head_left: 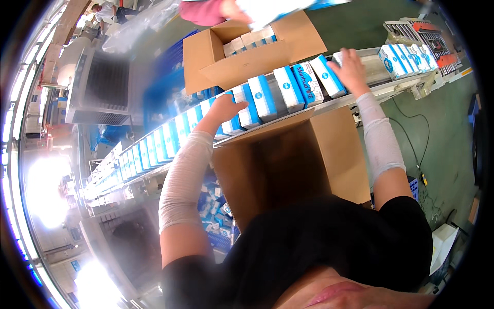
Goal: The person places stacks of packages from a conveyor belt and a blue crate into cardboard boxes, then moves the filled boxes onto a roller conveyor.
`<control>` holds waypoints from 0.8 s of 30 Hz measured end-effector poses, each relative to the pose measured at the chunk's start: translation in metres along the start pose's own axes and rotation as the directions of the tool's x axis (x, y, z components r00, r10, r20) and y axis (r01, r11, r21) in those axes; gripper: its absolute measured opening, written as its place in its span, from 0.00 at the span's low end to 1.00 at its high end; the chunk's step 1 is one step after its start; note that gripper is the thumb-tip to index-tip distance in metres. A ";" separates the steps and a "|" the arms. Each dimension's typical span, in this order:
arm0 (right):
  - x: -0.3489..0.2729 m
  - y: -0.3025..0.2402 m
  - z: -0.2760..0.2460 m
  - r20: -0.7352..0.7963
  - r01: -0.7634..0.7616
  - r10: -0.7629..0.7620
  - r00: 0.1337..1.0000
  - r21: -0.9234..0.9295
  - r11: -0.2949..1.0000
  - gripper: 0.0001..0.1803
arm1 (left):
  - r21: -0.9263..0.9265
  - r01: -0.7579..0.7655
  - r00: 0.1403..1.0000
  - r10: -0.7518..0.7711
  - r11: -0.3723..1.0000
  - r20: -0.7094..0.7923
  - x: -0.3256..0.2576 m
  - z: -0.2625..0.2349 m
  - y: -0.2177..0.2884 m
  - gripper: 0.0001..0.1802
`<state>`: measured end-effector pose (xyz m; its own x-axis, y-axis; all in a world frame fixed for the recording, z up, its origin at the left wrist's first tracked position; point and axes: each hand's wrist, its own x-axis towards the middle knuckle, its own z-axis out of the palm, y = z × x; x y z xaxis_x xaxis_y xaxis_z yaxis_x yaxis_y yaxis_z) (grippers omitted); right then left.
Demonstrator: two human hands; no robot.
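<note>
From my remote seat, the long metal conveyor (376,74) dominated the view, crossing on a slant; its narrow bed, I judged, left little margin for a nudged pack. Against its near side gaped a large brown cardboard carton (339,154), mouth up, so anything tipped my way could have tumbled in askew. Beyond stood a smaller brown cardboard carton (242,67), partly filled; a co-worker's blurred hand (234,9) above it risked crossing mine.

The row of white-and-blue rectangular packs (262,98) stood on the conveyor between the cartons. My left hand (224,109) lay over several, my right hand (352,72) beside the packs farther right, fingers extended; I couldn't tell whether either gripped. Uneven pressure from them might have buckled the row, most likely at the leaning white-and-blue pack (328,76) or the gaps beside it.
</note>
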<state>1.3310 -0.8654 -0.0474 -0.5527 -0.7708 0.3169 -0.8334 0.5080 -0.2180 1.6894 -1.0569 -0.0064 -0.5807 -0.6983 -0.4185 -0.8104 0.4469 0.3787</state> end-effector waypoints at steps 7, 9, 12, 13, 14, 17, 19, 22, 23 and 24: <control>-0.006 -0.032 0.042 0.464 -0.181 -0.072 0.883 0.478 0.860 0.45 | 0.100 -0.018 0.999 0.015 0.995 0.037 -0.007 -0.006 -0.002 0.42; -0.016 -0.051 0.050 0.472 -0.244 -0.112 0.875 0.628 0.739 0.39 | 0.245 0.049 0.996 -0.065 0.968 0.058 -0.009 -0.014 -0.002 0.40; -0.023 -0.037 0.037 0.430 -0.211 -0.183 0.884 0.716 0.666 0.35 | 0.176 0.164 0.986 -0.158 0.971 -0.048 -0.020 -0.008 0.009 0.41; -0.030 -0.032 0.043 0.408 -0.211 -0.145 0.901 0.707 0.675 0.34 | 0.312 0.064 0.995 -0.035 0.948 -0.096 -0.028 -0.001 0.016 0.40; -0.030 -0.028 0.045 0.405 -0.213 -0.144 0.903 0.713 0.668 0.34 | 0.518 -0.060 0.978 0.154 0.854 -0.141 -0.031 0.006 0.022 0.39; -0.032 -0.025 0.035 0.354 -0.190 -0.146 0.924 0.755 0.628 0.39 | 0.277 -0.085 0.996 0.076 0.957 0.044 -0.019 0.013 0.051 0.39; -0.026 -0.020 0.022 0.408 -0.228 -0.078 0.910 0.648 0.727 0.42 | 0.002 -0.005 0.990 0.004 1.000 0.144 -0.008 0.007 0.078 0.41; -0.016 -0.023 0.015 0.448 -0.255 -0.008 0.894 0.524 0.812 0.46 | -0.339 0.212 0.977 -0.196 0.917 0.081 0.021 0.031 0.076 0.42; -0.015 -0.022 0.014 0.454 -0.264 -0.001 0.891 0.520 0.812 0.48 | -0.516 0.261 0.965 -0.228 0.816 0.127 0.027 0.032 0.076 0.41; -0.012 -0.030 0.013 0.460 -0.255 -0.019 0.888 0.525 0.812 0.49 | -0.535 0.273 0.961 -0.253 0.800 0.113 0.039 0.043 0.060 0.41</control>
<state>1.3628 -0.8762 -0.0562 -0.4711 -0.8710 -0.1395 -0.5320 0.4066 -0.7427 1.6150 -1.0336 -0.0355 -0.3618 -0.7212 -0.5908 -0.7653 -0.1321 0.6299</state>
